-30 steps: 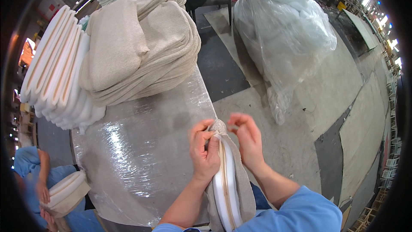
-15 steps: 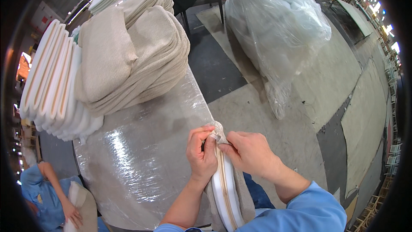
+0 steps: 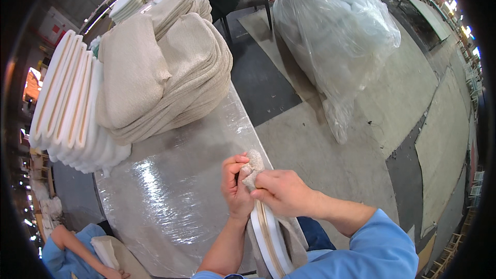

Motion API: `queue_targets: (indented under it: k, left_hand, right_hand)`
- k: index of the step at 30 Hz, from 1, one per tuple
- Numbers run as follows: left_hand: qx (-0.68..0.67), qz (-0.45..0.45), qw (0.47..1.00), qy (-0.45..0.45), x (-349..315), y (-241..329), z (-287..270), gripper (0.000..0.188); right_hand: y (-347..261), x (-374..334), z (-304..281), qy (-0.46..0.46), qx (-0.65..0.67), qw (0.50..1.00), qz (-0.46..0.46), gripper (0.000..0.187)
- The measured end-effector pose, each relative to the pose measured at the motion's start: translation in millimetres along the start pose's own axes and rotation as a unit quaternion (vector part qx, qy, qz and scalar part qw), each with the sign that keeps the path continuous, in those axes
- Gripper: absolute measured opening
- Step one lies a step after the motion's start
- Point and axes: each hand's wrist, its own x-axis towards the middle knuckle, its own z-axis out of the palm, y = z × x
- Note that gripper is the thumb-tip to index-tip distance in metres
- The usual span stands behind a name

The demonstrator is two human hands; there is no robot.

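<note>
Right hand (image 3: pixel 285 191): curled, thumb and fingers pinching the nubby beige fabric cover (image 3: pixel 254 160) near its far end.
Left hand (image 3: pixel 236 188): thumb and bent fingers gripping the same end from the left.
White padded cushion with tan edge stripes (image 3: pixel 268 240): standing on edge, the cover bunched along its sides and over its far tip, at the table's right edge.
Plastic-wrapped grey table (image 3: pixel 170 196): beneath the left forearm, shiny.
Table's far end: a stack of folded beige fabric (image 3: pixel 134 77) beside a row of white striped cushions (image 3: pixel 64 98).
Floor beyond: a bulging clear plastic bag (image 3: pixel 336 46).
Lower left: a blue-sleeved co-worker (image 3: pixel 72 253).
</note>
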Motion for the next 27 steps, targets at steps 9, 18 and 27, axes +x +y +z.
queue_targets:
  k: [9, 18, 27]
  left_hand:
    - [0.145, 0.028, 0.989, 0.024, -8, 10, -9, 0.004]
    - [0.085, 0.037, 0.995, 0.022, 5, 28, -21, 0.003]
    - [0.145, 0.073, 0.986, 0.022, -4, 59, -61, 0.011]
  right_hand:
    - [59, 48, 39, 0.112, 0.379, 0.918, 0.007, 0.035]
    - [144, 98, 73, 0.024, 0.478, 0.865, 0.153, 0.054]
    - [43, 126, 77, -0.085, 0.386, 0.918, -0.018, 0.063]
